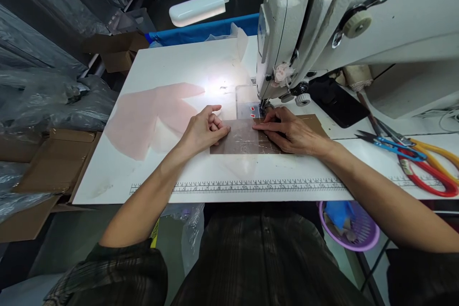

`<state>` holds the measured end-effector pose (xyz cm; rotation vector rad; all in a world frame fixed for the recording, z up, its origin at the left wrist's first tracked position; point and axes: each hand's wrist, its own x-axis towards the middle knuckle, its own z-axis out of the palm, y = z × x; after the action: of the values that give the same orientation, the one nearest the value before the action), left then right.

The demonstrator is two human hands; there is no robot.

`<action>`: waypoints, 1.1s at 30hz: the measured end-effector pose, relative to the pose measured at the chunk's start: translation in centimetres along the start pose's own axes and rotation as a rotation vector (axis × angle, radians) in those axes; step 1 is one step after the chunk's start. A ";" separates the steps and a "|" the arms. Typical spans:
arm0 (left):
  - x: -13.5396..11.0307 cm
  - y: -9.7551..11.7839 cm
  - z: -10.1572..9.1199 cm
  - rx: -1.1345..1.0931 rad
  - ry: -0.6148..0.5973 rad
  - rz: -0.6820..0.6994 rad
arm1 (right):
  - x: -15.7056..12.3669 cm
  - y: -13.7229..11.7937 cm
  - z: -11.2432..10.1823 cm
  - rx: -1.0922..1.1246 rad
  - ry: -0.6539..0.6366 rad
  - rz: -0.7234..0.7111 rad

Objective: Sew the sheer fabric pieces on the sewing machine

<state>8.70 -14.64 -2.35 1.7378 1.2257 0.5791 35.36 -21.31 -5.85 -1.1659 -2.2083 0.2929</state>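
A sheer, pale piece of fabric (243, 135) lies over a flat brown panel (310, 123) in front of the sewing machine's needle and presser foot (264, 105). My left hand (205, 129) is at the left end of the sheer fabric, its fingers curled and a fingertip touching it. Close to the presser foot, my right hand (289, 131) has its thumb and fingers pressed together on the fabric's right part. What lies under the right fingers is partly hidden. Thin pink fabric pieces (139, 114) are spread flat on the table to the left.
Right of the machine head (283, 33) lie a black phone (339, 100), blue thread snips (398, 147) and scissors with red and orange handles (430, 169). A printed ruler (247, 186) runs along the table's front edge. Cardboard boxes (57, 158) stand left; a purple basket (362, 244) is below.
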 end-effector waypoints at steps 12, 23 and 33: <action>0.2 0.2 0.1 -0.043 -0.002 -0.028 | -0.3 -0.7 -1.0 0.045 -0.077 -0.011; 0.7 0.0 0.5 0.612 0.313 0.567 | -0.6 -0.7 -0.7 -0.070 -0.093 -0.103; 4.3 1.0 2.2 1.077 -0.128 1.037 | -0.7 -1.1 -0.8 -0.055 -0.064 -0.061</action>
<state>12.63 -11.67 -3.10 3.2912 0.4016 0.3374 35.38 -22.60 -5.02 -1.1305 -2.3164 0.2481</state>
